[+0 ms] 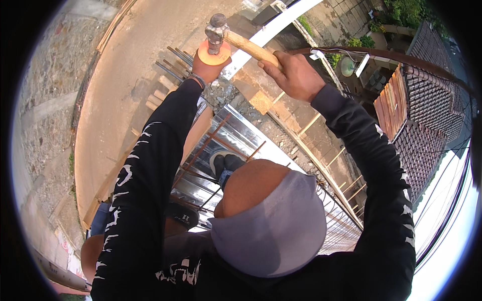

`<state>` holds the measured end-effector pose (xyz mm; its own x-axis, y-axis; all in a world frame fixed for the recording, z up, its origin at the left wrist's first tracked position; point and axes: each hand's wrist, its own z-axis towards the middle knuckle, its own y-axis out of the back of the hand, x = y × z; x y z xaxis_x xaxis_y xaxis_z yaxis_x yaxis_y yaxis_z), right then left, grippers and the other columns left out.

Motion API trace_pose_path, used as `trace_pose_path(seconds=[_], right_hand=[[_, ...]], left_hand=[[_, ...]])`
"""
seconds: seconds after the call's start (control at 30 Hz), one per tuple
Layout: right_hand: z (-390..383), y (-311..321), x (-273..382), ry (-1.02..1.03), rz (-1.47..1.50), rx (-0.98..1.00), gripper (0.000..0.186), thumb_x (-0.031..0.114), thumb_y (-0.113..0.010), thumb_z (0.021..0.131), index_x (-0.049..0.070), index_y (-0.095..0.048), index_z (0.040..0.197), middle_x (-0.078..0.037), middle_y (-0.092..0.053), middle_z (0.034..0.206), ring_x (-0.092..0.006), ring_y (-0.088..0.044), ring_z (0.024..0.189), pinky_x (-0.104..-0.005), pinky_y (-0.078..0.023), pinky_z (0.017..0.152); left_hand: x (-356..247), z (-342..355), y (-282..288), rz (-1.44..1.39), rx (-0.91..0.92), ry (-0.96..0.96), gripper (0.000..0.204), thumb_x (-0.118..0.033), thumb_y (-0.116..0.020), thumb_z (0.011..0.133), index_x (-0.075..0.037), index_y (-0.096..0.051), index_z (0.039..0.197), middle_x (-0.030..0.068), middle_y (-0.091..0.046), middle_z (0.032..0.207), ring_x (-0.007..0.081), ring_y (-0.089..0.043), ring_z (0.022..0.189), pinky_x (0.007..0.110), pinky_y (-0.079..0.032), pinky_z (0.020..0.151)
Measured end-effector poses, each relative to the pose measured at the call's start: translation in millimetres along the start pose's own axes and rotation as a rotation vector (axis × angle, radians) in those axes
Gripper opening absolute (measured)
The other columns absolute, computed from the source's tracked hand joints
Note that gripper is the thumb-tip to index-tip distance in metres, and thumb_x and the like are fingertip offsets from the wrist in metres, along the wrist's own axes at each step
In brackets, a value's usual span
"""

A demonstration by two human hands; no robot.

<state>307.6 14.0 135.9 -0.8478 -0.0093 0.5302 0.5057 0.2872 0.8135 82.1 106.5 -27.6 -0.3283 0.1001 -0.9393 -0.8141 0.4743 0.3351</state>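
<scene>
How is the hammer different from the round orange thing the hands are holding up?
The hammer is long, with a pale wooden handle and a dark metal head; the orange disc is flat and round. The right hand grips the hammer's handle, while the left hand cups the orange disc from below. The hammer's head stands on the disc. Both are held up at arm's length.

A hammer point(236, 39) with a dark, worn metal head and a pale wooden handle lies tilted, head to the left, handle running down to the right; its head rests on a small round orange disc point(213, 54), flat and bright, directly beneath it.
</scene>
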Motion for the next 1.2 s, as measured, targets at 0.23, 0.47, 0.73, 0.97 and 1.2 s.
trace_pose_path(seconds=[0.23, 0.47, 0.73, 0.97, 1.2], right_hand=[[-15.2, 2.1, -8.6, -0.028, -0.032, 0.029, 0.046, 0.039, -0.056, 0.101, -0.005, -0.062, 0.092, -0.021, -0.06, 0.062, -0.035, -0.062, 0.055, -0.0427, -0.048, 0.056], [-15.0, 18.6, 9.7, -0.038, 0.155, -0.033, 0.045, 0.041, -0.059, 0.099, -0.004, -0.063, 0.096, -0.021, -0.06, 0.062, -0.0411, -0.062, 0.06, -0.0472, -0.048, 0.058], [-14.5, 16.6, 6.7, -0.01, 0.164, -0.084, 0.048, 0.043, -0.058, 0.099, -0.005, -0.065, 0.104, -0.024, -0.062, 0.067, -0.0423, -0.064, 0.065, -0.0482, -0.05, 0.063], [-14.9, 23.7, 3.5, -0.063, 0.263, -0.181, 0.044, 0.039, -0.061, 0.098, -0.005, -0.064, 0.099, -0.021, -0.061, 0.063, -0.0348, -0.065, 0.059, -0.043, -0.049, 0.056], [-5.7, 14.4, -7.5, -0.228, 0.15, -0.11, 0.056, 0.048, -0.056, 0.099, -0.007, -0.064, 0.092, -0.019, -0.057, 0.063, -0.0338, -0.054, 0.052, -0.0457, -0.048, 0.061]], left_hand=[[-18.8, -0.7, -11.3, -0.167, 0.061, 0.148, 0.044, -0.024, -0.085, 0.075, -0.006, -0.065, 0.11, 0.0088, -0.068, 0.11, 0.023, -0.067, 0.1, 0.036, -0.054, 0.086], [8.4, -7.3, -17.8, 0.002, 0.067, -0.049, 0.035, -0.026, -0.081, 0.08, -0.005, -0.065, 0.104, 0.007, -0.071, 0.101, 0.0219, -0.068, 0.095, 0.035, -0.053, 0.085], [5.9, -3.9, -20.3, 0.073, 0.156, -0.101, 0.037, -0.023, -0.084, 0.077, -0.004, -0.067, 0.104, 0.0098, -0.071, 0.102, 0.0227, -0.068, 0.095, 0.035, -0.053, 0.085], [27.9, 7.2, -18.0, 0.203, 0.23, -0.184, 0.037, -0.024, -0.082, 0.079, -0.005, -0.069, 0.108, 0.0108, -0.073, 0.103, 0.0224, -0.069, 0.098, 0.035, -0.054, 0.086], [44.7, 21.2, -8.1, 0.08, 0.041, 0.034, 0.031, -0.026, -0.081, 0.08, -0.005, -0.07, 0.101, 0.0058, -0.072, 0.095, 0.0186, -0.068, 0.087, 0.034, -0.052, 0.079]])
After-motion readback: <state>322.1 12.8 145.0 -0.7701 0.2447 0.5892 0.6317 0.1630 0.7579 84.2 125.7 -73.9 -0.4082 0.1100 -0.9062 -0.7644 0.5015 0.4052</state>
